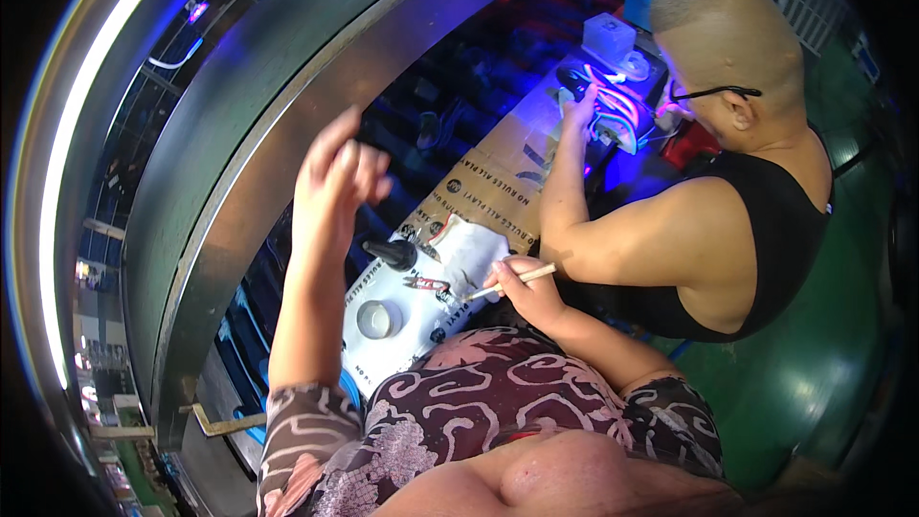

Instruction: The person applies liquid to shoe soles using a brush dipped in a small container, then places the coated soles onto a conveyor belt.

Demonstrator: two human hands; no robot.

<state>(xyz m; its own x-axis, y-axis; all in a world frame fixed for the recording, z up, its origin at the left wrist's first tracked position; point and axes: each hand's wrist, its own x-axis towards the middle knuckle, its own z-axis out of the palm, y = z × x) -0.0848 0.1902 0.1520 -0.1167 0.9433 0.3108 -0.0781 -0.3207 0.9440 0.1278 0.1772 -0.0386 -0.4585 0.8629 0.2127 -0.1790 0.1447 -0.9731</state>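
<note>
My left hand [340, 172] is raised above the bench beside the metal frame, its index finger stretched up and the others loosely bent; nothing shows in it. In my right hand [533, 296] is a slim pale wooden stick [528, 275], pinched between thumb and fingers, its thin end pointing left and down over the bench. What kind of tool it is, I cannot tell. Near that end lie red-handled pliers [428, 283] and a folded white cloth [471, 251]. A black nozzle-tipped bottle [392, 253] lies further left, and a small round cup [379, 319] stands closest to me.
A printed cardboard and white sheet [469, 193] covers the bench. At my right a co-worker [689, 220] bends over glowing purple-lit cables [615, 107], with a clear box [608, 38] behind. A large curved metal frame [278, 105] rises along the left.
</note>
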